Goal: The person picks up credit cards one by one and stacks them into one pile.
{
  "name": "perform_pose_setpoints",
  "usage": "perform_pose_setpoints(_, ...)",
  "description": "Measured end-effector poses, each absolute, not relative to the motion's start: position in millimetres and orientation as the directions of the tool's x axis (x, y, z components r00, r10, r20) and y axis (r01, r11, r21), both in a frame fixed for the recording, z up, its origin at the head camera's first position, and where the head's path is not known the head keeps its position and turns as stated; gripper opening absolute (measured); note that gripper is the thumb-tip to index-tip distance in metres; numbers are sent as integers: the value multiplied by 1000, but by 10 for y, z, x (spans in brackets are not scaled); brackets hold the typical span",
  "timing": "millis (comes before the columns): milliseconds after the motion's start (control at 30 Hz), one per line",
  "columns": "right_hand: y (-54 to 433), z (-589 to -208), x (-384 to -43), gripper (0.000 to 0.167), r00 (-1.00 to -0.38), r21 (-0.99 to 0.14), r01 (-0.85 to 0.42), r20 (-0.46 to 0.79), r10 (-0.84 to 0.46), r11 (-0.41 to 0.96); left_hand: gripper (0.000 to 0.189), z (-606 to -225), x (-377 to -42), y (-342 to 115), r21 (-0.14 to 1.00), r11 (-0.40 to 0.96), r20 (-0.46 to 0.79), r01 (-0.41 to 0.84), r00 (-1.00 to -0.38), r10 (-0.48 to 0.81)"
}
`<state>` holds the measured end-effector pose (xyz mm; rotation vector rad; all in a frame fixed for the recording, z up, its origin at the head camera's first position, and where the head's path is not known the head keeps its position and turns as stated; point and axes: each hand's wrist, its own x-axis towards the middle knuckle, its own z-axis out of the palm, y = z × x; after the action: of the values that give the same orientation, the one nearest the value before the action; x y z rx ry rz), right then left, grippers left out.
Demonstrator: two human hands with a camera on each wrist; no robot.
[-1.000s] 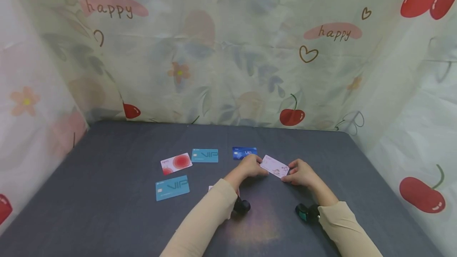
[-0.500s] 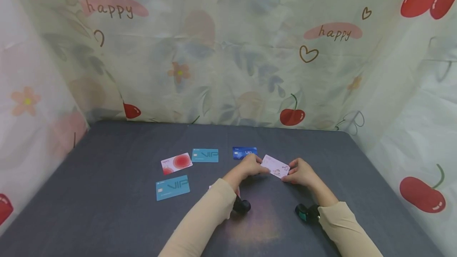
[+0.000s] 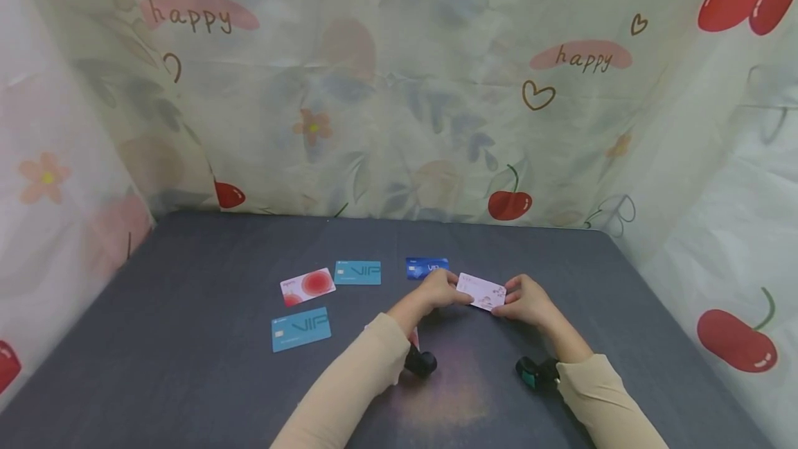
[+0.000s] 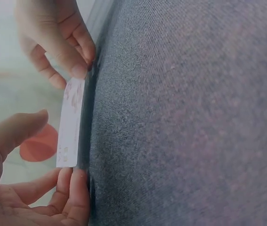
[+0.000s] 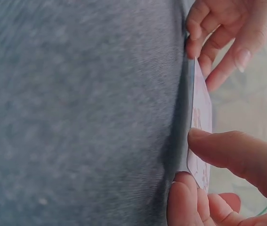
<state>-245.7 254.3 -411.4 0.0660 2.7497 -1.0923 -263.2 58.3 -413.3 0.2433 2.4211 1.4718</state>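
Note:
A pale pink card [image 3: 481, 292] with a small flower print is between my two hands in the head view. My right hand [image 3: 528, 302] pinches its right end; in the right wrist view the thumb [image 5: 232, 148] lies on the card's face, with fingers [image 5: 182, 197] at its end. My left hand [image 3: 434, 289] is at the other end. In the left wrist view its fingertips [image 4: 76, 179] meet the card's short edge, while the thumb [image 4: 29, 123] stands off from the face. The card is tilted in the right wrist view.
A dark blue VIP card [image 3: 427, 267] lies just behind my left hand. To the left are two light blue VIP cards, one farther [image 3: 357, 272] and one nearer [image 3: 301, 330], and a red-and-white card [image 3: 308, 287]. Another card [image 3: 414, 338] is mostly hidden under my left wrist.
The pink card has turned slightly counterclockwise, its long edges now closer to level. Both hands have shifted a little with it; the other cards stay in place.

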Motion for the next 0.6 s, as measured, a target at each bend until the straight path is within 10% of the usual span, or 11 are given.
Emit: perform_pose_setpoints(600,2424,-3895,-2391,56,-990,-713,19,-111,-86,701,43,-4004,-2628,316,937,346,-67,57,-939,336)
